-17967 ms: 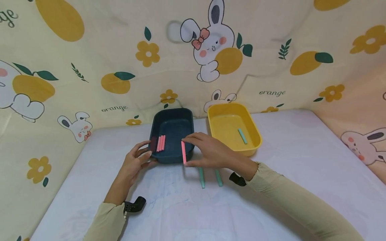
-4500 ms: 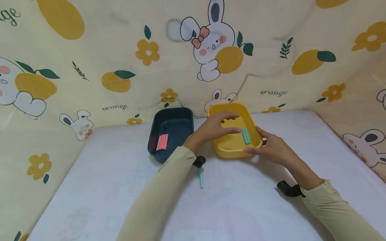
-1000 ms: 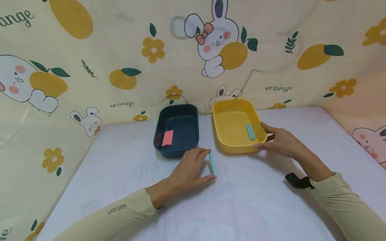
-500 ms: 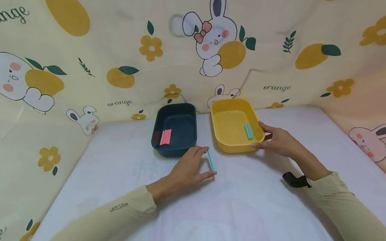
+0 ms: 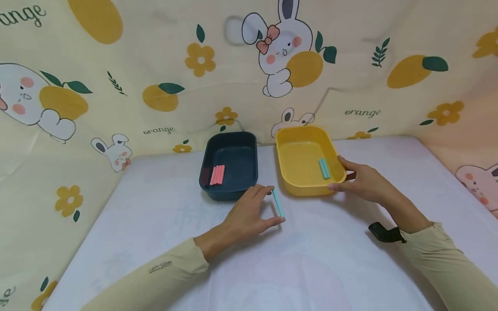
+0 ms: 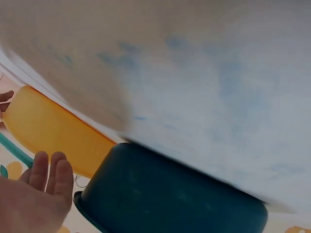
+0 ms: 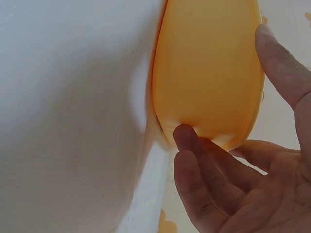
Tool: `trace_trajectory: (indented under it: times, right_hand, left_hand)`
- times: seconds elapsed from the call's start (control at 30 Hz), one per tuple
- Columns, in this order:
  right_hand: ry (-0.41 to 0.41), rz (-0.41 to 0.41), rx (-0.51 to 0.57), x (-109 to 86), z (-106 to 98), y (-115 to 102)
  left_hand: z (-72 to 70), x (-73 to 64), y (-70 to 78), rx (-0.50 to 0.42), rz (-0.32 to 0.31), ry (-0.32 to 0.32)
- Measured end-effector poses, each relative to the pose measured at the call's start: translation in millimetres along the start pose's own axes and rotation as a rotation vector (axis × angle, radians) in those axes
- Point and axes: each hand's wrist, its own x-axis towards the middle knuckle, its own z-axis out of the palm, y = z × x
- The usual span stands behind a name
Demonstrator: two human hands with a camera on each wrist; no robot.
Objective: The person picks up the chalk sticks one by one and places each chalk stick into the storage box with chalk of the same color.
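In the head view my left hand (image 5: 249,211) pinches a teal chalk stick (image 5: 278,203) by its two ends, between thumb and fingertips, just in front of the gap between two tubs. The same chalk stick (image 6: 15,149) shows partly behind the fingers in the left wrist view. My right hand (image 5: 363,183) holds the near right corner of the yellow tub (image 5: 305,190), thumb and fingers on its rim and wall. Two teal chalk sticks (image 5: 324,169) lie side by side inside that tub. Several pink chalk sticks (image 5: 217,175) lie in a row in the dark blue tub (image 5: 229,195).
Both tubs stand at the back of a table with a white cloth (image 5: 272,268). Behind them hangs a cream curtain (image 5: 218,95) printed with rabbits and oranges. A black wrist camera (image 5: 385,233) sits on the right forearm.
Earlier the right hand held a pink chalk stick and the left the dark tub; the hands then swapped sides. Since then the left hand has picked the last teal stick up from the table.
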Motion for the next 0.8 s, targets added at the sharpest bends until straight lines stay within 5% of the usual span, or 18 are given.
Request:
trace_trajectory:
  times: [0.47,0.8]
  right_hand:
    - [0.001,-0.003,-0.011,2.3,0.7,-0.4]
    - [-0.001,-0.006,-0.014,0.6,0.4,1.8]
  left_hand:
    - [-0.9,15.2,2.7,0.043,-0.017,0.035]
    - [3.1,22.3,5.0,0.123,0.091,0.06]
